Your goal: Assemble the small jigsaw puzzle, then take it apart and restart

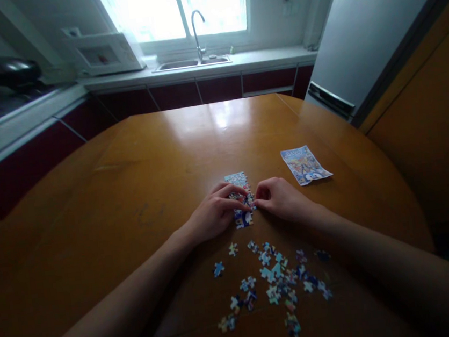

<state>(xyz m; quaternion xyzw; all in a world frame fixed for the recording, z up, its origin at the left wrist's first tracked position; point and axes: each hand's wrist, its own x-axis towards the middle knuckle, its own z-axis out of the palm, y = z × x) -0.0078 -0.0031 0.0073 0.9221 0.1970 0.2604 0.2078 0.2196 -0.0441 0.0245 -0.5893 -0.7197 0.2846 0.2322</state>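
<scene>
A partly joined jigsaw puzzle (235,178) lies on the wooden table, a narrow upright strip with a ragged right edge. Across its middle rests my left hand (216,211), fingers stretched out and spread over the joined pieces, hiding part of them. My right hand (281,199) is at the strip's right edge, thumb and forefinger pinched on a small puzzle piece (253,205) that touches or nearly touches the strip. Nearer to me, many loose puzzle pieces (276,272) are scattered, some overlapping.
A creased picture sheet (305,164) lies right of my right hand. The table (158,160) has a rounded edge. Beyond it stand a counter with a sink (180,65), a white microwave-like box (104,53), a wok (6,70) on a stove, and a fridge (378,26).
</scene>
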